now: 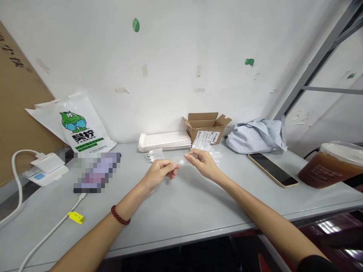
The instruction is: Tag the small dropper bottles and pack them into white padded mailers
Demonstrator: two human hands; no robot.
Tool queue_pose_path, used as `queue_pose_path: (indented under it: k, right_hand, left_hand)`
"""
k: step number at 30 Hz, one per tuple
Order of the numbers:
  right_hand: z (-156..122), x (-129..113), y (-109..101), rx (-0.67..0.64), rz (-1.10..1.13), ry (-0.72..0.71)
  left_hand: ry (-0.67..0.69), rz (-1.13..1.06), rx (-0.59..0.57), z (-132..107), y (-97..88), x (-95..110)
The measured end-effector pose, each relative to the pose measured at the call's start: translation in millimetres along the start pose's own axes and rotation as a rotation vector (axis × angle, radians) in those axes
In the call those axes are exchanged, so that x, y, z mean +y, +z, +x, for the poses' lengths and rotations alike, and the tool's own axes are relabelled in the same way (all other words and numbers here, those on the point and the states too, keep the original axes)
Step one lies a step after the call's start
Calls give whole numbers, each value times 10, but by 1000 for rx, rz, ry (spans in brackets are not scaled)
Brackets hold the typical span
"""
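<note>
Head view: at twelve o'clock from my chest, over the grey table point(184, 211), a small whitish piece point(182, 162) sits between my hands. My right hand point(204, 165) has thumb and fingertip together on it; my left hand point(159, 173) pinches, it seems, the thin clear loop point(176, 159) beside it. Gripping by the tips probably suits something so slight and leaves it visible to me. From there, the white-topped pieces point(155, 154) lie at ten o'clock, near my left hand, and clear pieces point(203, 143) lie at one o'clock, partly behind my right, perhaps for short reaches. The white packets point(166, 140) at eleven and open carton point(204, 128) at one stand farther back, presumably leaving my fingers room.
</note>
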State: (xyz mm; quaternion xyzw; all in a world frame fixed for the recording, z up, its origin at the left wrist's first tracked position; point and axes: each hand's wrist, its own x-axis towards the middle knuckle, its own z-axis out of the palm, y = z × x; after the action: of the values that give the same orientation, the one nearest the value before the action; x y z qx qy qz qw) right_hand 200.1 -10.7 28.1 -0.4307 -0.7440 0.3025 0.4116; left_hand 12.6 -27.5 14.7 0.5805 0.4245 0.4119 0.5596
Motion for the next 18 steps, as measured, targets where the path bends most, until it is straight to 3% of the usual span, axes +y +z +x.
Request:
queue_pose_path:
  k: [12, 18]
  right_hand:
    - [2, 11, -22, -14, 22, 39]
    - [-4, 7, -2, -12, 22, 18]
  left_hand:
    - [-36, -54, -46, -8, -30, -38]
    - [-37, -29, -5, -13, 0, -32]
